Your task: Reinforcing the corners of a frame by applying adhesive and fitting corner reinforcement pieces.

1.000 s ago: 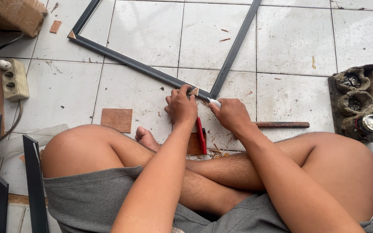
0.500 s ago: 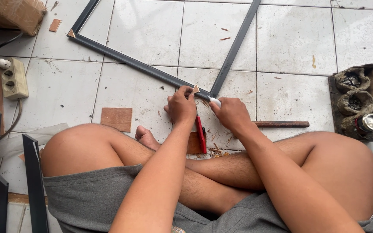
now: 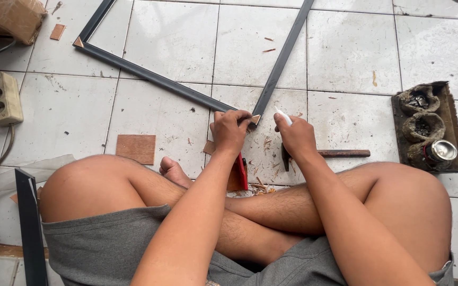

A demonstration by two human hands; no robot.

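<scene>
I sit cross-legged on a white tiled floor. A dark frame (image 3: 149, 77) of thin bars lies in front of me, with small wooden triangles set in two of its corners. My left hand (image 3: 230, 130) presses down on the near corner of the frame. My right hand (image 3: 294, 135) is just right of that corner and grips a small white tube (image 3: 283, 116), its tip pointing up and left toward the corner. The two hands are a little apart.
A hammer (image 3: 328, 154) lies on the floor behind my right hand. A red-handled tool (image 3: 241, 172) sits by my foot. A wooden square (image 3: 136, 148) lies left, a power strip (image 3: 3, 98) far left, a tray with a can (image 3: 428, 130) right. Dark bars (image 3: 30, 228) stand at lower left.
My right hand has drawn back to the right, away from the left hand and the frame corner, with the white tube still in it. The view has shifted slightly.
</scene>
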